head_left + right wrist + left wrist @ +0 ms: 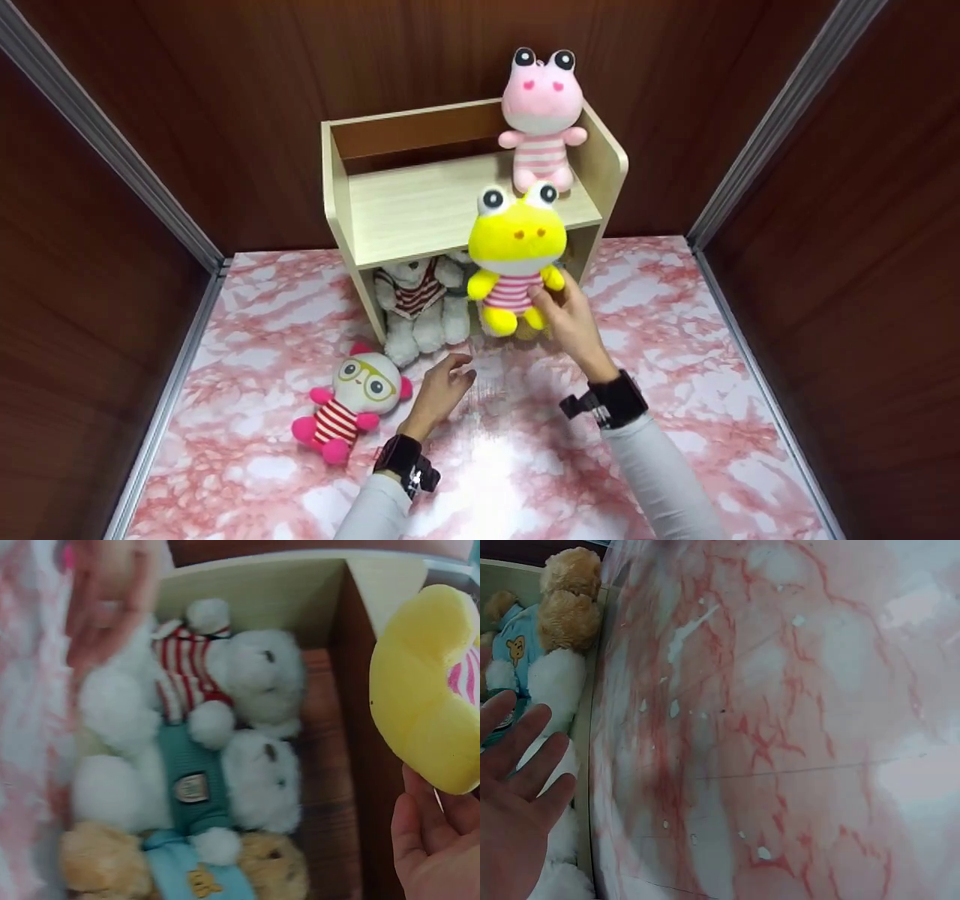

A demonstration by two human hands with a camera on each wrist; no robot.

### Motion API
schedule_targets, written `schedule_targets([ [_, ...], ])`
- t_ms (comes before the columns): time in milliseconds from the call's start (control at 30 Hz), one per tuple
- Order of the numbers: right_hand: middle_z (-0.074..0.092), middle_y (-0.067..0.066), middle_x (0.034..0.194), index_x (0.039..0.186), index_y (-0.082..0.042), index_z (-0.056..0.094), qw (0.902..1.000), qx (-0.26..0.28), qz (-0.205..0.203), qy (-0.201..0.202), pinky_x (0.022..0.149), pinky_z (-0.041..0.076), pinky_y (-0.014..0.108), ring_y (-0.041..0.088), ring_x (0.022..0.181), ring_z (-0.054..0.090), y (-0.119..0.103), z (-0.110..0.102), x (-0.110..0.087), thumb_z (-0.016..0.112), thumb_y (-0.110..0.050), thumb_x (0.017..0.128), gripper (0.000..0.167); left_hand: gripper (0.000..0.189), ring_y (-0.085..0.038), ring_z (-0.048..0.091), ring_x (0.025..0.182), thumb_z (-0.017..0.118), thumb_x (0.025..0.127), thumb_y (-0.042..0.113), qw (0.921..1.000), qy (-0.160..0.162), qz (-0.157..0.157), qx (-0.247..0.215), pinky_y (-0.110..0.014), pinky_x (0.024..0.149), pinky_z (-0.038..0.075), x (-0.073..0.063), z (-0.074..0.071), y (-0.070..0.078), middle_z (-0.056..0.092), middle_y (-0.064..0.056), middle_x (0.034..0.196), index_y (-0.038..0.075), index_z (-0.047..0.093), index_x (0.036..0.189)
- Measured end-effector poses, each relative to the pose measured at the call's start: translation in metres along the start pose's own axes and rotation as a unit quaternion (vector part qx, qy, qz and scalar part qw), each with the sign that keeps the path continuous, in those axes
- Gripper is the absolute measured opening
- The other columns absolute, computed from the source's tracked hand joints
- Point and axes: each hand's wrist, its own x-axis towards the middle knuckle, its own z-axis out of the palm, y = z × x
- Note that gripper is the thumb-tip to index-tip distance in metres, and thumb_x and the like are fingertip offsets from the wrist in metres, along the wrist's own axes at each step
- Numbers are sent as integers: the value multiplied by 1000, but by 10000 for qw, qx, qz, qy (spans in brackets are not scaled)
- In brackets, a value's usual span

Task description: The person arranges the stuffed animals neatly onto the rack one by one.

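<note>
A yellow frog plush [517, 240] with a pink-striped body is held up in front of the shelf by my right hand [574, 322], which pinches its side. In the right wrist view the yellow plush [424, 690] fills the right edge, above the fingers of that hand [442, 840]. My left hand [444, 390] hangs over the floor with loosely bent fingers, touching nothing. Beside it lies a pink and white panda-like plush [356, 405] with glasses and a red-striped body. On the shelf's upper board sits a pink frog plush [541, 120], at the right end.
The small wooden shelf [405, 210] stands against the back wall. Its lower compartment holds a white bear in a striped shirt [187, 667], a white bear in green [191, 772] and a tan bear in blue [195, 862]. Dark wood panels [840, 225] enclose the marbled floor [262, 300].
</note>
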Motion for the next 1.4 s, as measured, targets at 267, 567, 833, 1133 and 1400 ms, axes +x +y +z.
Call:
schedule_targets([
  [267,66,17,110,129,13,55,9990,-193,-369,137,82,55,25,18,95,63,-28,12,42,64,3,98,34,35,-38,66,114,67,97,23,9976,-242,31,655,-52,99,52,-8,1,-7,71,-19,124,2,67,125],
  [567,64,15,106,129,12,54,9991,-240,-335,95,76,51,22,15,89,59,-60,35,74,62,2,100,32,42,-39,67,115,66,96,23,9933,-508,-205,1019,-50,100,53,-10,-2,-5,71,-23,121,-4,66,127],
  [833,63,18,111,132,9,54,9987,-445,-247,93,79,51,24,18,94,59,-40,47,109,63,-4,100,35,37,-40,69,111,67,94,20,9928,-360,-160,1128,-50,97,54,-11,-3,-5,73,-22,116,-5,68,121],
  [1133,61,17,120,137,5,52,9972,-736,48,118,91,48,26,18,104,58,-35,50,141,60,-10,103,38,26,-38,71,108,68,93,16,9920,-51,-162,1250,-49,95,55,-11,1,-9,76,-18,110,-1,70,111],
  [1400,62,17,124,139,3,53,9931,-1133,256,179,98,46,26,20,109,58,-34,55,161,60,-13,103,40,26,-34,71,109,67,92,16,9927,-6,-264,1181,-47,96,55,-10,1,-8,77,-15,109,0,71,112],
])
